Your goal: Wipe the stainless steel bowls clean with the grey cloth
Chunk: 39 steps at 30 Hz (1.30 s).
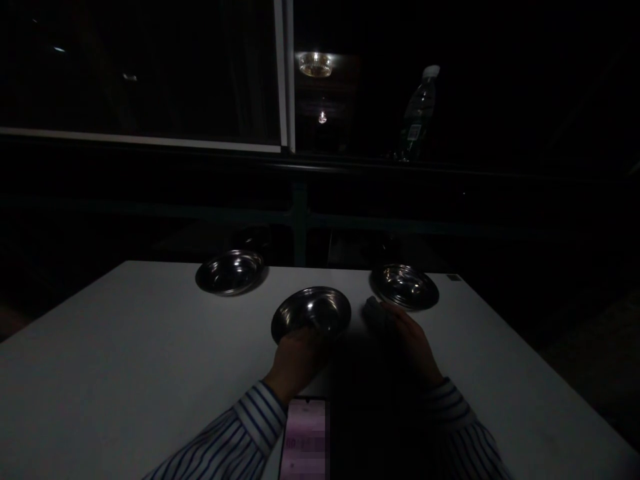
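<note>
A shiny metal bowl (320,303) is in the middle of the white table, slightly tilted. My left hand (300,357) grips its near rim, fingers closed and partly lost in the dark. To the right, my right hand (413,340) is closed around a dark grey, cloth-like piece (373,309), held beside the bowl and apart from it. Deep shadow hides much of this hand and the piece's lower part. Two more metal bowls stand toward the far edge, one at the left (230,273) and one at the right (405,287).
A phone with a lit pinkish screen (304,440) lies near me, beside my left sleeve. The white table (125,367) ends just behind the far bowls. Beyond it are a dark window frame (285,73) and an upright plastic bottle (420,113).
</note>
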### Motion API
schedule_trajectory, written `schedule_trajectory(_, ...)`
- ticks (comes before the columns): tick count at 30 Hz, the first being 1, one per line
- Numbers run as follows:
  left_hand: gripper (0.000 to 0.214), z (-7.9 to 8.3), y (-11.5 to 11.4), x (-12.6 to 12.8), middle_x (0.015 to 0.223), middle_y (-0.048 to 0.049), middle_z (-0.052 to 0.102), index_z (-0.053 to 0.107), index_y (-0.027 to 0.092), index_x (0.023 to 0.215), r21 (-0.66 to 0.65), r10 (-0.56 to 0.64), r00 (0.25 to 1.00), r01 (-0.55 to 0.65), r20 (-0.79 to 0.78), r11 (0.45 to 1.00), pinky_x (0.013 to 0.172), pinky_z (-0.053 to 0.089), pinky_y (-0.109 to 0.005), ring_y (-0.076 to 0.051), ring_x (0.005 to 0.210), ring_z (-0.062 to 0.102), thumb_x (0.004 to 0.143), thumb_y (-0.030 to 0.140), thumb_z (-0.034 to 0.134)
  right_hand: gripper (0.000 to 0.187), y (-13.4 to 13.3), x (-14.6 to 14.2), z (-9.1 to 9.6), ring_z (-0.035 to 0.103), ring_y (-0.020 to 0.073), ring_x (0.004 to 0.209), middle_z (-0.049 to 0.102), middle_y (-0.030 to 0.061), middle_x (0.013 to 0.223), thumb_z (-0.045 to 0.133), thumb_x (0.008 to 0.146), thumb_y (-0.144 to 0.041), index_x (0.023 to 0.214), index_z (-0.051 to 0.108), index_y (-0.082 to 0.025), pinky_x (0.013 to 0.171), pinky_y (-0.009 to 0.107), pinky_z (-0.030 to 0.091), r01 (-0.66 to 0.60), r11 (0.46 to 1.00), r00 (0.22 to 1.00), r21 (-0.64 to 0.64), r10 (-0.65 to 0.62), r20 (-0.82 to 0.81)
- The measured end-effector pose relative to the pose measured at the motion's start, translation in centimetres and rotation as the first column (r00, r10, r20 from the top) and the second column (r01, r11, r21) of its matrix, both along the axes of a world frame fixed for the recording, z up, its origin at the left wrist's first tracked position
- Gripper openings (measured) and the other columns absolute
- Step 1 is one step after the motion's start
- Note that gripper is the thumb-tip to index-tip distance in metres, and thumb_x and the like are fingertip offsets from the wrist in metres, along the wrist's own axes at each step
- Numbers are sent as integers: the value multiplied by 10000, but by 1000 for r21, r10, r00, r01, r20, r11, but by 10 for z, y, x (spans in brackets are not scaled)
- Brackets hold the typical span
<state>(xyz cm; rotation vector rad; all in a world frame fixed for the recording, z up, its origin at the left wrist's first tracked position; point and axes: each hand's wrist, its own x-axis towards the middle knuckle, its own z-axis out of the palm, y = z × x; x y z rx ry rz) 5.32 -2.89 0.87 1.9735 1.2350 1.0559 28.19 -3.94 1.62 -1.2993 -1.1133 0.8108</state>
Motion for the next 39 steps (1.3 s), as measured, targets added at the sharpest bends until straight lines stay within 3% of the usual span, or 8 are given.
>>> schedule_trajectory(7, 180, -10, 5, 9, 875, -154, 678, 715, 221, 818, 64, -59, 993, 66, -106, 996, 902, 343, -474, -343, 911, 591, 658, 299, 691, 372, 1, -1, -3, 600, 298, 1002, 666, 124, 1053, 571, 719, -435, 966, 657, -172, 882, 470, 462, -17, 1000, 996, -17, 15, -88)
schedule_trajectory(13, 213, 5, 1, 17, 956, -142, 679, 703, 189, 870, 18, -44, 973, 49, -226, 999, 892, 366, -470, -322, 951, 584, 700, 295, 630, 371, -2, -7, 2, 606, 271, 1006, 669, 108, 1060, 554, 773, -440, 1008, 641, -166, 889, 445, 467, 8, 1000, 1000, 22, -8, -28)
schedule_trajectory(15, 238, 15, -1, 28, 990, -118, 681, 691, 185, 916, -112, -76, 989, 61, -130, 992, 846, 415, -408, -274, 937, 601, 776, 304, 539, 357, -5, -14, 5, 607, 262, 1013, 663, 100, 1078, 555, 788, -432, 1023, 632, -175, 883, 425, 478, -12, 998, 1000, 60, 12, -1)
schedule_trajectory(18, 307, 30, -1, 45, 902, -117, 700, 683, 140, 869, -340, -103, 970, 175, 219, 924, 747, 463, -335, -237, 841, 631, 816, 362, 477, 345, -11, -25, 11, 588, 246, 1058, 646, 82, 1121, 557, 806, -413, 1074, 607, -202, 902, 398, 477, -91, 992, 994, 89, 85, 70)
schedule_trajectory(23, 335, 42, 6, 60, 855, -80, 704, 663, 133, 918, -485, 14, 791, 361, 612, 797, 722, 473, -304, -210, 794, 645, 769, 419, 573, 384, -12, -32, 25, 473, 209, 1210, 532, 64, 1292, 520, 856, -347, 1222, 530, -232, 1031, 366, 380, -328, 929, 921, 173, 274, 276)
schedule_trajectory(30, 379, 59, 12, 55, 775, -63, 713, 672, 113, 898, -504, 174, 704, 292, 688, 812, 734, 469, -284, -175, 725, 648, 611, 350, 738, 511, 1, -16, 47, 489, 211, 1197, 509, 74, 1318, 581, 816, -356, 1293, 467, -214, 1000, 365, 414, -446, 893, 868, 54, 417, 269)
schedule_trajectory(34, 362, 70, 14, 48, 772, -63, 715, 662, 108, 903, -515, 173, 717, 290, 675, 806, 685, 461, -248, -154, 701, 644, 579, 255, 730, 498, 10, -9, 61, 526, 218, 1156, 546, 90, 1277, 593, 787, -342, 1246, 514, -164, 955, 351, 445, -411, 912, 885, -6, 401, 238)
schedule_trajectory(39, 353, 77, 17, 42, 746, -30, 706, 643, 125, 908, -490, 161, 752, 237, 639, 839, 617, 439, -216, -125, 650, 619, 571, 205, 709, 384, 15, -8, 72, 564, 214, 1098, 606, 84, 1194, 509, 832, -336, 1172, 566, -165, 922, 346, 451, -306, 951, 924, 33, 288, 252)
